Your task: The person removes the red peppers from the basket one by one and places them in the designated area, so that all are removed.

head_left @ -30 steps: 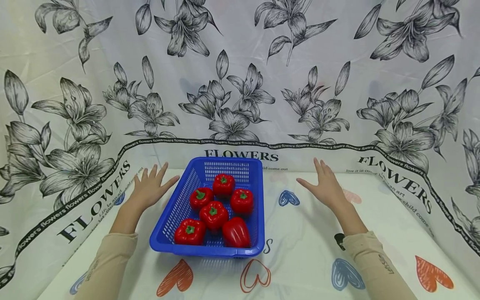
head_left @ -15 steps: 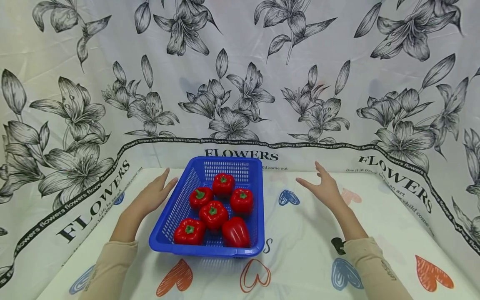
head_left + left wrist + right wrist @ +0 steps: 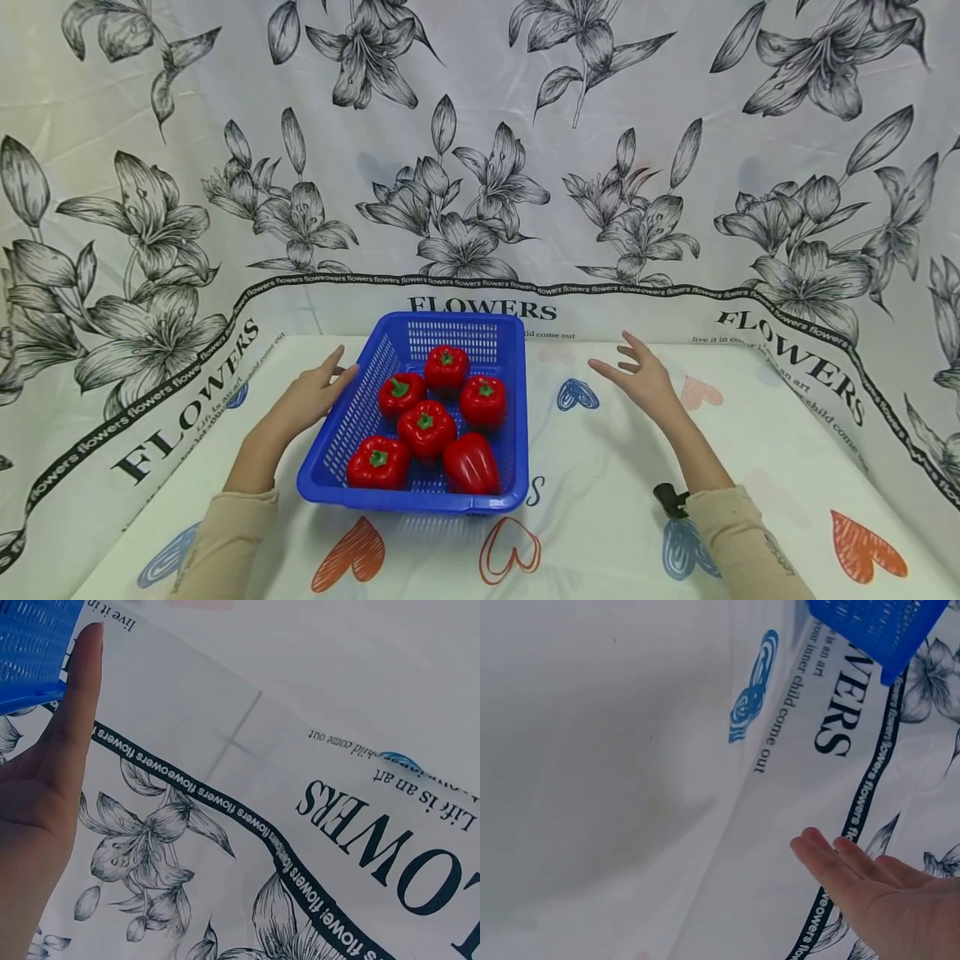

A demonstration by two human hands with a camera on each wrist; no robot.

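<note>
A blue plastic basket (image 3: 408, 499) with slotted walls stands on the table, left of centre in the head view. Inside lie several red bell peppers (image 3: 426, 429), most with green stems showing; one at the front right (image 3: 472, 464) lies on its side. My left hand (image 3: 311, 400) is beside the basket's left rim, thumb toward it; whether it touches the rim I cannot tell. In the left wrist view the left hand (image 3: 49, 780) holds nothing. Well to the right of the basket, my right hand (image 3: 647, 386) hovers with loosely bent fingers, holding nothing.
A white cloth (image 3: 592, 533) printed with red and blue hearts covers the table. Flower-printed curtains (image 3: 480, 167) rise behind it and along both sides. A small black object (image 3: 670, 500) sits at my right sleeve's cuff.
My left hand's spread fingers have drawn together, and the hand has come nearer the basket's left rim. My right hand has turned slightly and its fingers have bent. The basket and peppers stay put.
</note>
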